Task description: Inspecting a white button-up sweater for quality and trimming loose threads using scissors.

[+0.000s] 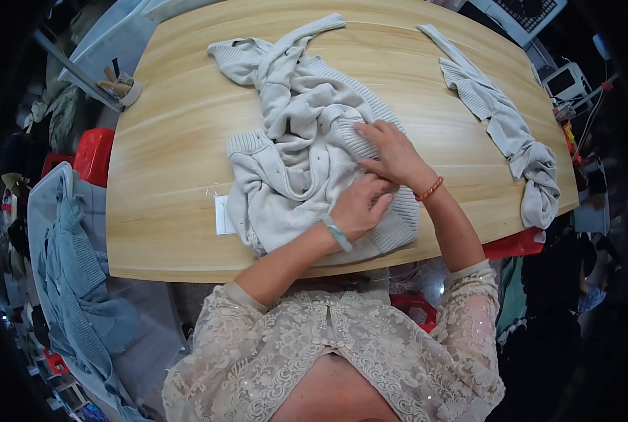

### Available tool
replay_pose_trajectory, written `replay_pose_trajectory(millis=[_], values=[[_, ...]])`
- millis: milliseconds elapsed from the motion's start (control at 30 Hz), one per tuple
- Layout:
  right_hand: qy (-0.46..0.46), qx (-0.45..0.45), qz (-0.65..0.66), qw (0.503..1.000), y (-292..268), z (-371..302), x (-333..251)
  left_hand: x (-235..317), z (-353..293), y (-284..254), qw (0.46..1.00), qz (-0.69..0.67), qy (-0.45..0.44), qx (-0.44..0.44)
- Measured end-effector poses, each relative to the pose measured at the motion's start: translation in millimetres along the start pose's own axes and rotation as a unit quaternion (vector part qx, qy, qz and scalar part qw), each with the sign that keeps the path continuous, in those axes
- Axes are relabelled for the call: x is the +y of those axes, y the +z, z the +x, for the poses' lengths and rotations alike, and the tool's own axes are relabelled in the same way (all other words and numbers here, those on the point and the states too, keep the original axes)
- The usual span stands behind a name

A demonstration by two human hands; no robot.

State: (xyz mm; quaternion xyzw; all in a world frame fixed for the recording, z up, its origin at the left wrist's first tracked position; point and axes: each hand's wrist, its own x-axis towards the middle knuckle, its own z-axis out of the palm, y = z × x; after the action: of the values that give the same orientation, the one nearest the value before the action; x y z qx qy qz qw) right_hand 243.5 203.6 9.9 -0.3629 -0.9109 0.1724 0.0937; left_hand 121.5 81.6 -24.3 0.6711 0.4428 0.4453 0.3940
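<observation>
A crumpled off-white knit cardigan (pixel 307 179) lies on the wooden table (pixel 166 155) in front of me, with ribbed bands along its edges. One sleeve stretches toward the far side. Small dark dots run along a band in its middle. My right hand (pixel 395 156) bends over a ribbed part of the cardigan, its fingers and thumb closing on the knit. Just nearer to me, my left hand (pixel 359 209) has curled fingers pressed to the cardigan, beside the right wrist. Its fingertips are partly hidden. A white tag (pixel 224 214) sticks out by the cardigan's left edge.
Another off-white knit piece (pixel 500 123) lies along the table's right side. At the far left edge stands a small round tub (pixel 131 93) with tools. A bin (pixel 156 337) of blue-grey knitwear (pixel 75 274) stands at left. Red stools (pixel 94 156) are near the table.
</observation>
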Motion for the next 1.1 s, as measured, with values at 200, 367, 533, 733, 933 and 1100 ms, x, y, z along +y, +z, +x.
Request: replay_pose_trajectory(millis=[200, 367, 533, 733, 933, 1100], values=[[0.093, 0.110, 0.126, 0.982, -10.5, -50.1, 40.4, -9.8, -5.1, -117.3, 0.897, 0.407, 0.107, 0.133], [0.162, 0.065, 0.051, 0.983, -51.7, -75.3, 42.3, -29.2, -33.9, -183.5, 0.948, 0.292, -0.125, -0.016], [0.045, 0.164, 0.029, 0.985, -56.3, -49.2, 31.2, -33.4, -42.1, -169.8, 0.970, 0.232, -0.073, 0.005], [-0.067, 0.080, 0.035, 0.994, -15.8, 24.3, 29.4, -12.9, -33.7, -176.3, 0.963, 0.205, -0.173, -0.008], [0.002, -0.079, -0.147, 0.986, -26.5, 34.6, 39.5, -0.6, -41.2, -204.2, 0.961, 0.185, -0.201, -0.042], [0.040, 0.008, -0.095, 0.995, -58.2, 23.6, 74.7, -21.5, -31.4, -241.5, 0.958, 0.260, -0.105, 0.060]])
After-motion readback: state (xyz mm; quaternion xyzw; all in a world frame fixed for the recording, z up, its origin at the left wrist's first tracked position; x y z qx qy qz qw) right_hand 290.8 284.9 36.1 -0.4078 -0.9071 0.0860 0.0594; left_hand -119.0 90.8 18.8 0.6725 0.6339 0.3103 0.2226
